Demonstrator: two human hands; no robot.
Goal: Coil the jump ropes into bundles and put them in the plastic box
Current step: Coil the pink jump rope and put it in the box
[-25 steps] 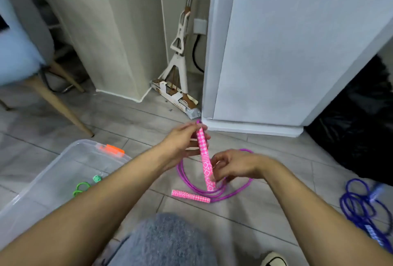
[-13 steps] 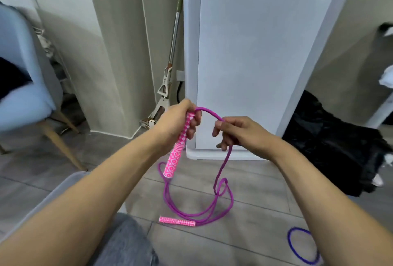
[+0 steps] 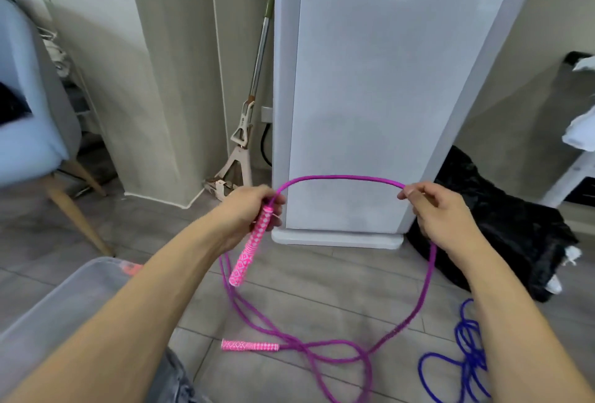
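Two ropes on the floor, I'm working the purple one. Landmark: the plastic box [image 3: 64, 299], lower left by my left arm. Nearest me, right of the box, the purple rope [image 3: 338, 179] lies in loose crossed loops with its second pink handle [image 3: 249, 345] flat on the tiles. Further right of that, the blue rope [image 3: 463, 354] sits in a messy pile, untouched. Beyond the box, my left hand [image 3: 248, 209] is wrapped around the first pink handle [image 3: 254, 241], which hangs tilted down. My right hand [image 3: 434, 212], well right of the box, pinches the rope between thumb and fingers, an arc strung between both hands. Past them stands the white cabinet [image 3: 370, 97].

Risks, my guess: the crossed loops on the floor could tighten into a knot as I pull slack up. The dragging handle may snag or swing. A light pinch could slip, dropping the loop. The purple rope's tail runs near the blue pile, so tangling is possible.
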